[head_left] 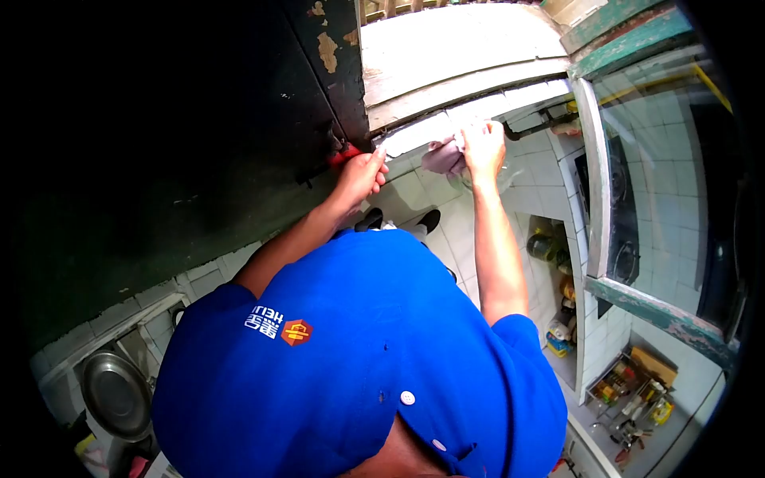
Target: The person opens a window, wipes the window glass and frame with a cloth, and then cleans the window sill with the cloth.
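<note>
My right hand (484,149) is closed on a greyish-pink cloth (445,157), which hangs to the left of the fingers at the white tiled ledge (416,135). At the left end of that ledge is my left hand (368,173), its fingers curled and the thumb pointing up towards the ledge. What its fingers hold, if anything, is too small to tell. Just left of it a red object (343,153) sits by the edge of the dark door (263,103). Below the cloth a round, see-through shape is faintly visible.
A window frame with glass (594,159) stands at the right. Shelves with bottles (567,288) are below it, and a rack of utensils (613,382) is at the lower right. A round metal lid (117,394) lies at the lower left. My shoes (430,220) are on the tiled floor.
</note>
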`<act>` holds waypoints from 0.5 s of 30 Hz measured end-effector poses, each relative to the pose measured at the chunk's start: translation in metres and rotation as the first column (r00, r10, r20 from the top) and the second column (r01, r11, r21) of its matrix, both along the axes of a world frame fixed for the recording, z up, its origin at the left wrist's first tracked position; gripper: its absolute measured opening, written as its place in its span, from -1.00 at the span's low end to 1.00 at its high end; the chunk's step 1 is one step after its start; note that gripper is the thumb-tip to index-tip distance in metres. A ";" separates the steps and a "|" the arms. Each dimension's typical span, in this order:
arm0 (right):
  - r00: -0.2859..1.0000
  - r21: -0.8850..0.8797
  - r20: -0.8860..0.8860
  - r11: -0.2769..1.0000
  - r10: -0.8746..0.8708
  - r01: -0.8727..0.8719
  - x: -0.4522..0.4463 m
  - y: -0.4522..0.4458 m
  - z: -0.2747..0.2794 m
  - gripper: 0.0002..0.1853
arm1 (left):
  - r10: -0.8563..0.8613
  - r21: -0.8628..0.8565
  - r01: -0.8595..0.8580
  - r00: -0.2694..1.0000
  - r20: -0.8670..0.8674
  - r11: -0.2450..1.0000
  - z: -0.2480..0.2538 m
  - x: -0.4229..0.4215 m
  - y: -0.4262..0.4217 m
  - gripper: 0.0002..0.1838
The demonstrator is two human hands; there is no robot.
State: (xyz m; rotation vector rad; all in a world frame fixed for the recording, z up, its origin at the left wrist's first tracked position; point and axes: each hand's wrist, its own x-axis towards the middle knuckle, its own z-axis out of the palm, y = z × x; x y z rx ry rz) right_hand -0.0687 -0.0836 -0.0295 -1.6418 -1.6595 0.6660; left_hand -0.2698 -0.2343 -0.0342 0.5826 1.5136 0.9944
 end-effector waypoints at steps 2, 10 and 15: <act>1.000 0.034 0.001 0.999 -0.022 0.022 -0.002 -0.001 -0.002 -0.49 | 0.019 -0.022 -0.019 1.000 0.004 1.000 -0.003 0.003 0.000 -0.53; 1.000 0.024 -0.007 1.000 -0.020 0.020 0.005 -0.001 -0.013 -0.46 | 0.022 0.039 -0.020 0.999 -0.045 0.999 -0.010 0.003 0.002 -0.53; 0.997 -0.001 -0.070 0.999 -0.039 0.039 0.011 0.002 -0.010 -0.47 | 0.025 0.051 -0.022 0.998 -0.053 0.998 -0.010 0.004 0.002 -0.53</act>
